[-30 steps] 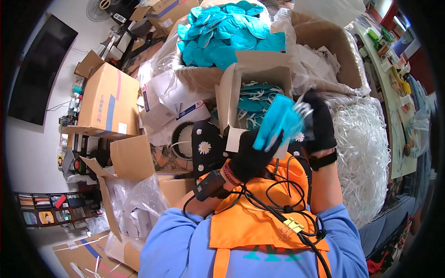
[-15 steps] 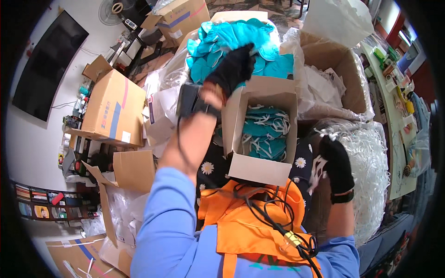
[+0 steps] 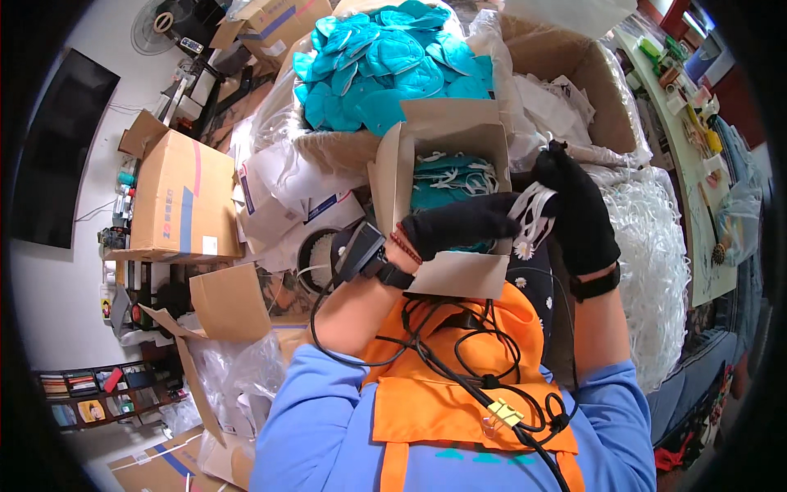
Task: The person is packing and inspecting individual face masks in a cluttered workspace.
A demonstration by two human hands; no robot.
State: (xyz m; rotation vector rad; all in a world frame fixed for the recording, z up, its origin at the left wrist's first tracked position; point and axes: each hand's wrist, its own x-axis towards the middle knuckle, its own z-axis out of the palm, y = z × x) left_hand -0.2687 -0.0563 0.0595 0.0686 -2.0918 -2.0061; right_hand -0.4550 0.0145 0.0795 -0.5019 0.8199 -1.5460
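My left hand (image 3: pixel 471 223), in a black glove, reaches across a small open carton (image 3: pixel 459 275). Its fingers are drawn together at a bunch of white elastic straps (image 3: pixel 534 211). Beyond the carton's right side, my right hand (image 3: pixel 580 213), also gloved in black, is closed round the same straps, and a white end shows by its raised fingertips. Inside the carton lie teal cup-shaped masks (image 3: pixel 438 195) with white straps on them, partly hidden by my left forearm and hand. A heap of teal cup-shaped pieces (image 3: pixel 393 61) fills a lined box just beyond.
A large pile of white straps (image 3: pixel 648 271) stands at my right. Behind it, a plastic-lined carton (image 3: pixel 611 98) holds white sheets. Brown cartons (image 3: pixel 184 205) stand on the left. Black cables (image 3: pixel 459 377) lie across my orange apron (image 3: pixel 484 410).
My left hand has come back from the teal heap to the straps on the right. My right hand has risen from the strap pile towards the carton. The view has shifted slightly.
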